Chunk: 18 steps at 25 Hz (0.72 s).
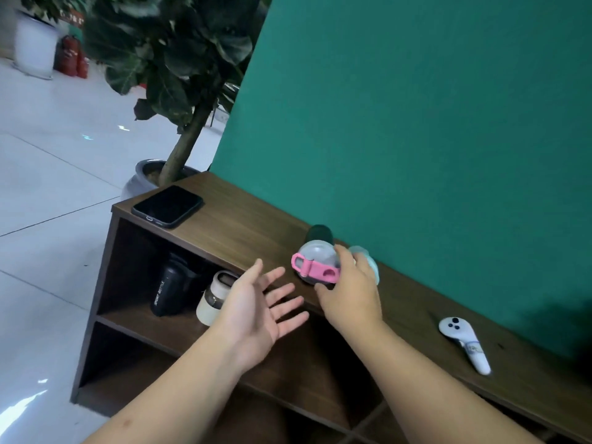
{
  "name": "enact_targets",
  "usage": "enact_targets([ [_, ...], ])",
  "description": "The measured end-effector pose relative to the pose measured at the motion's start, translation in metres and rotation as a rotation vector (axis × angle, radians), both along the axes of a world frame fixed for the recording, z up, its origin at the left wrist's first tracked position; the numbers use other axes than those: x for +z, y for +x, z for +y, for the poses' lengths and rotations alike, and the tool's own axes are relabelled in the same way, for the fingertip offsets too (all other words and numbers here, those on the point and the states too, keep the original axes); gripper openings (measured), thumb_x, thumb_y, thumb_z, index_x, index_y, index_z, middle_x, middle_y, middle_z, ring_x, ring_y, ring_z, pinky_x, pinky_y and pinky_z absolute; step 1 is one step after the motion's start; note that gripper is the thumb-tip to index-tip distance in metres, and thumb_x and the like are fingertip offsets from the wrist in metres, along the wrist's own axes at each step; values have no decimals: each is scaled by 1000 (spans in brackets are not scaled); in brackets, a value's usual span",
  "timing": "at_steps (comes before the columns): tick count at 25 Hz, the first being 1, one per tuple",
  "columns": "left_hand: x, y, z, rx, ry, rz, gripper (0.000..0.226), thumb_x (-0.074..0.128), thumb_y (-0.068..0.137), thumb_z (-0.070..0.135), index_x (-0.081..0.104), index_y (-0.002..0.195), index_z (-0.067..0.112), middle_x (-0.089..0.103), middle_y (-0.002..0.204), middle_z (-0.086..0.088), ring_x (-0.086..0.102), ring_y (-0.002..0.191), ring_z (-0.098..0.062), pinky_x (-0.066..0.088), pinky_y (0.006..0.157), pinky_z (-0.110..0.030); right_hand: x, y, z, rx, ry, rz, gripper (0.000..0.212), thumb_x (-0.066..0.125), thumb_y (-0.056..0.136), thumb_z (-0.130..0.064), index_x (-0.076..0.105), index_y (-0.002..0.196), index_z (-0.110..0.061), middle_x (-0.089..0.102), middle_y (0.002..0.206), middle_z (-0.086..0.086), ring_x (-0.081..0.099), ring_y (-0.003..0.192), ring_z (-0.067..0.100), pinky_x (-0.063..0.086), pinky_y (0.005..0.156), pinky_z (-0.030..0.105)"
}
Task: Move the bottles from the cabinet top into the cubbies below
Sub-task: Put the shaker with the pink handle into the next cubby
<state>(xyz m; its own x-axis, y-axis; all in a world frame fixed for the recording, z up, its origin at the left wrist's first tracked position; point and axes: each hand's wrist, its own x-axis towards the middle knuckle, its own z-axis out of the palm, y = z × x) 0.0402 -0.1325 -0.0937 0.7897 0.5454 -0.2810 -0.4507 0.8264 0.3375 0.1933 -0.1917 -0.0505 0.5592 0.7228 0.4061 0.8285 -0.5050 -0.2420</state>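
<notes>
On the dark wooden cabinet top (243, 229) stands a bottle with a clear grey lid and pink strap (315, 262). My right hand (350, 291) is wrapped around its side. Behind it stand a dark green bottle (320, 233) and a light teal bottle (368, 262), the latter mostly hidden by my hand. My left hand (259, 304) hovers open, palm up, in front of the cabinet's edge. In the upper left cubby (134, 270) stand a black sport bottle (169, 288) and a cream bottle (214, 298).
A black phone (167, 206) lies at the cabinet's left end and a white handheld controller (464, 342) at its right. A green wall (416, 123) backs the cabinet. A potted plant (179, 91) stands behind the left end. Lower cubbies (134, 376) show beneath.
</notes>
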Motion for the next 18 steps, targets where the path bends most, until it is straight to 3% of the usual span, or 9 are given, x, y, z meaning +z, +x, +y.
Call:
enact_targets([
  [3,4,15,10,4,18,-54,61,42,103,58,52,150,21,51,151,-24,48,140,-46,46,108,-64,3,18,20,12,-143,-68,86,75,80,-37,31,154,-36,36,157,8,34,147,32,40,115,48],
  [5,6,24,15,13,67,2,59,41,103,60,60,138,16,61,138,-25,56,131,-44,48,105,-63,4,25,35,23,-202,-80,82,71,84,-44,28,155,-40,35,156,8,35,145,32,42,110,49],
  [7,8,33,16,67,159,190,57,43,103,61,66,114,10,69,111,-16,67,108,-34,56,96,-58,2,30,50,29,-279,-106,86,73,85,-46,25,157,-41,35,156,11,39,141,34,43,108,47],
  [9,10,41,14,160,194,350,51,48,102,58,65,94,11,61,81,-5,62,79,-24,62,87,-52,-3,33,61,13,-337,-163,92,79,80,-46,26,156,-41,39,147,12,45,133,35,47,101,46],
  [11,10,46,14,215,199,378,48,48,102,56,63,89,13,54,70,-3,55,66,-21,63,84,-49,-5,33,65,6,-294,-198,84,78,80,-42,33,151,-39,45,135,11,49,124,34,49,94,43],
  [15,8,42,13,227,236,386,49,46,103,56,63,98,11,59,79,-7,60,69,-23,64,75,-45,3,20,47,61,-116,-121,80,78,75,-38,42,146,-39,51,132,6,52,120,28,51,95,42],
  [18,6,32,8,223,276,367,48,46,103,57,63,119,15,68,108,-14,70,91,-29,66,73,-45,21,1,7,203,62,35,81,81,67,-45,48,141,-44,52,128,-5,55,117,18,51,96,37],
])
